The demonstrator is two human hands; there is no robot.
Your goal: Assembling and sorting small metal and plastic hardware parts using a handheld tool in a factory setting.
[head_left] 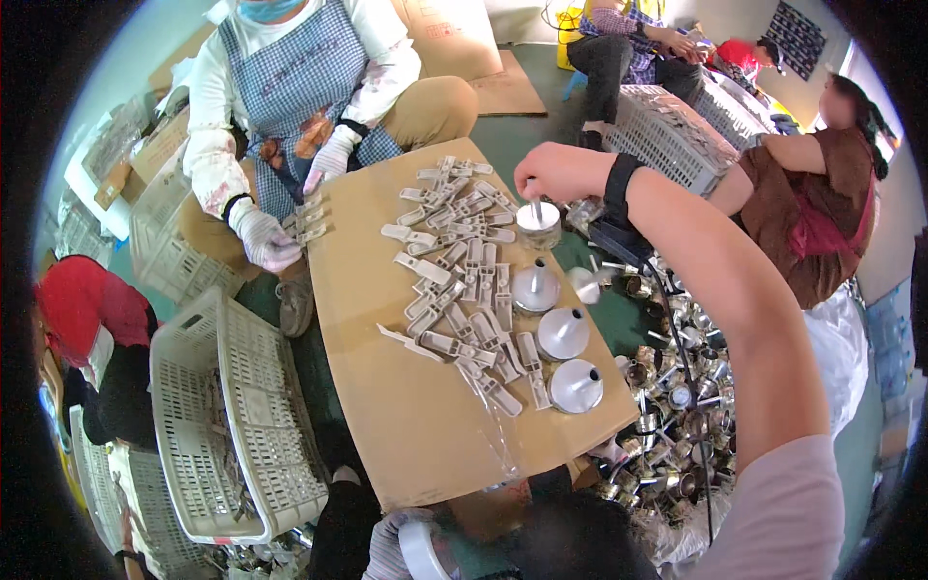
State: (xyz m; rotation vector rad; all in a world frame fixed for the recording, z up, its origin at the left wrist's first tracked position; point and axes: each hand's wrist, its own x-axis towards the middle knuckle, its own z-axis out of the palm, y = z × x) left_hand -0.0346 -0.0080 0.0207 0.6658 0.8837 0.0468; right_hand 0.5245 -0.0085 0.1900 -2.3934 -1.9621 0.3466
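My bare right hand (570,182) reaches over the far right corner of the cardboard-topped table (377,387). Its fingers pinch the upright stem of a silvery round metal piece (538,224). Nearer me, more pale round pieces with dark-tipped stems stand in a row, such as this one (576,387). Left of them lies a loose pile of grey plastic clip-like handles (474,275). My left hand (389,543), in a striped glove, is low at the bottom edge, curled against a white round part (422,551); its fingers are partly hidden.
Many shiny metal cups with handles (677,406) are heaped right of the table. White plastic baskets (275,416) stand at the left. Across the table a person in a checked apron (290,68) handles grey clips with gloved hands. Other people sit at the back right beside baskets (667,145).
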